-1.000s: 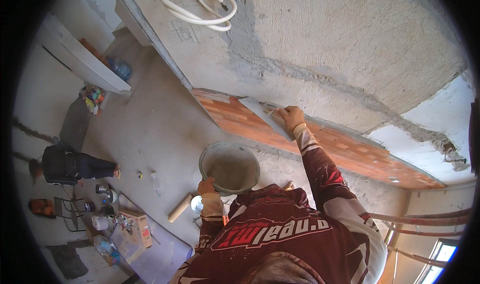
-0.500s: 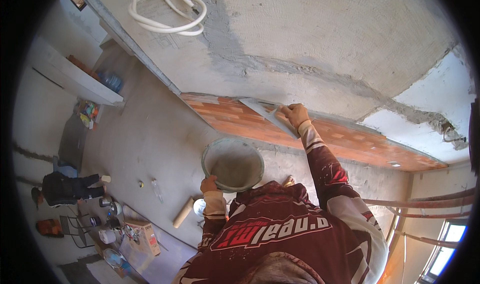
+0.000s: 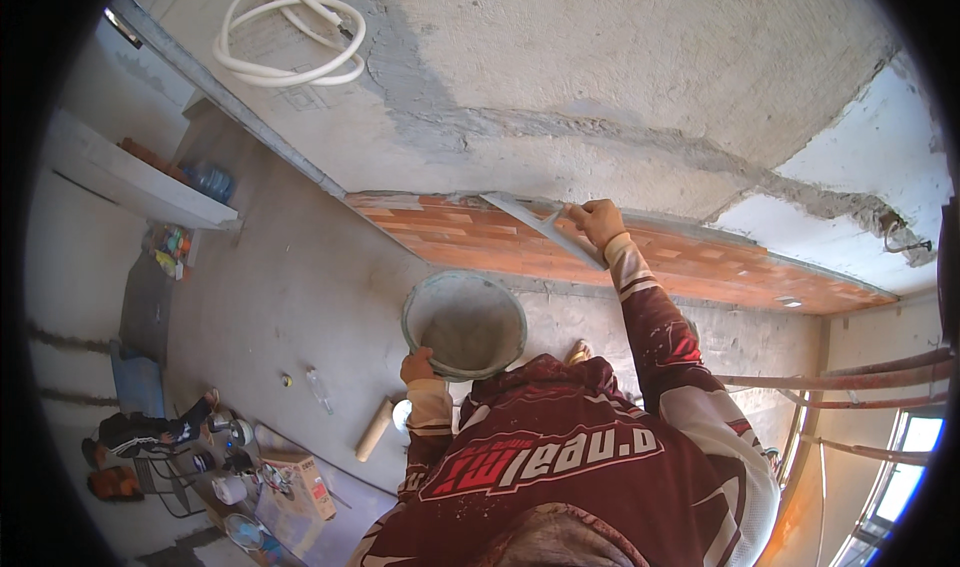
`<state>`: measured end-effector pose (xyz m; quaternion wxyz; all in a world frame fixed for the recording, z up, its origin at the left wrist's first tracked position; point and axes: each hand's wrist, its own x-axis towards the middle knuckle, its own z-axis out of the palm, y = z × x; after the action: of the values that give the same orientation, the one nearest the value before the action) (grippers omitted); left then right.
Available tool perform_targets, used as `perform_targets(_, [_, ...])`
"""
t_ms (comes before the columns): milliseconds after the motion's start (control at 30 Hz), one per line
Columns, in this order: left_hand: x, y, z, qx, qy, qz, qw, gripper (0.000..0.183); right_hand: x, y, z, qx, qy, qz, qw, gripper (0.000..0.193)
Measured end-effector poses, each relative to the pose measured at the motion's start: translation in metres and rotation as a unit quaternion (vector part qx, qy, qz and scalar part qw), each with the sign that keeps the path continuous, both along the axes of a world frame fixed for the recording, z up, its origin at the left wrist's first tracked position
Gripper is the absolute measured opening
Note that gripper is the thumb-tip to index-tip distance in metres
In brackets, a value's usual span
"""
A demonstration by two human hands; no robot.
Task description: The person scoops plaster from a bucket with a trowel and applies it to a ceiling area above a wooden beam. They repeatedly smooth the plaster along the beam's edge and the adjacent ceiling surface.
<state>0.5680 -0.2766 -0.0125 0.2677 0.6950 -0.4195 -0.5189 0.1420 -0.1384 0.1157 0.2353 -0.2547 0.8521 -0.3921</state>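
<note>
My right hand (image 3: 598,223) is closed around the handle of a flat metal trowel (image 3: 515,213). Its long blade lies slantwise over the strip of orange brick (image 3: 440,229), one end near the strip's upper edge, where rough plaster begins. Whether the blade touches the bricks I cannot tell. Lower and to the left, my left hand (image 3: 417,366) grips the near-left rim of a round, dark-rimmed bucket (image 3: 407,312). Grey material coats the inside of the bucket; how much it holds is unclear.
Above the bricks, a plastered surface (image 3: 600,57) carries a coiled white hose (image 3: 290,75). A cardboard tube (image 3: 374,430) and clear bottle (image 3: 320,391) lie on the floor. Another person (image 3: 150,433) is at lower left, near a cardboard box (image 3: 300,487). Reddish poles (image 3: 850,382) cross at right.
The view has shifted slightly, and the hose appears farther left. My right hand and the trowel have moved very little. The other person at lower left has changed posture and sits lower in view.
</note>
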Motion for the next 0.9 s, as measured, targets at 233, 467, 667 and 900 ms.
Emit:
perform_targets(233, [-0.007,0.009,0.027,0.022,0.073,0.027,0.997,0.021,-0.005,0.011,-0.004,-0.012,-0.003,-0.012,1.0,0.054])
perform_targets(467, [-0.011,0.012,0.033,0.017,0.08,0.04,0.996,0.02,-0.012,0.018,-0.007,-0.007,-0.01,-0.003,1.0,0.055])
perform_targets(667, [0.009,0.001,-0.014,0.011,0.022,0.012,1.0,0.023,-0.007,0.021,0.004,0.004,-0.027,-0.008,1.0,0.055])
perform_targets(900, [-0.005,0.013,0.02,0.03,0.065,0.035,0.997,0.021,0.018,0.011,-0.012,-0.024,0.018,0.021,0.999,0.047])
